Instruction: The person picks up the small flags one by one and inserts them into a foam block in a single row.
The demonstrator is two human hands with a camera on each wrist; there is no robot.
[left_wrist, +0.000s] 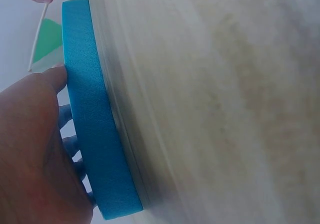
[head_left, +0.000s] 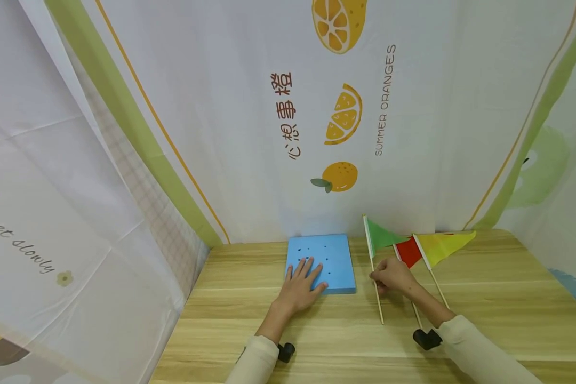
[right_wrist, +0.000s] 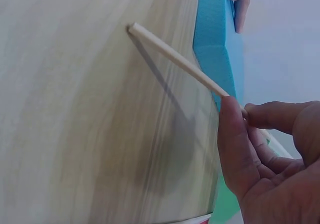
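Observation:
A blue foam block (head_left: pixel 338 250) with several small holes in its top lies on the table. My left hand (head_left: pixel 298 288) rests on its near left part, fingers spread; in the left wrist view the thumb lies along the edge of the block (left_wrist: pixel 95 109). My right hand (head_left: pixel 393 274) pinches the thin wooden stick of a green flag (head_left: pixel 380 237) between thumb and fingers. The flag's cloth is at the far end, and in the right wrist view the bare lower end of the stick (right_wrist: pixel 170 52) points away from the hand, close over the table.
Right of the green flag, a red flag (head_left: pixel 409 253) and a yellow flag (head_left: pixel 444 248) lie on the wooden table (head_left: pixel 336 341); the right hand and forearm partly cover their sticks. A white printed curtain (head_left: pixel 240 133) hangs behind the table's far edge.

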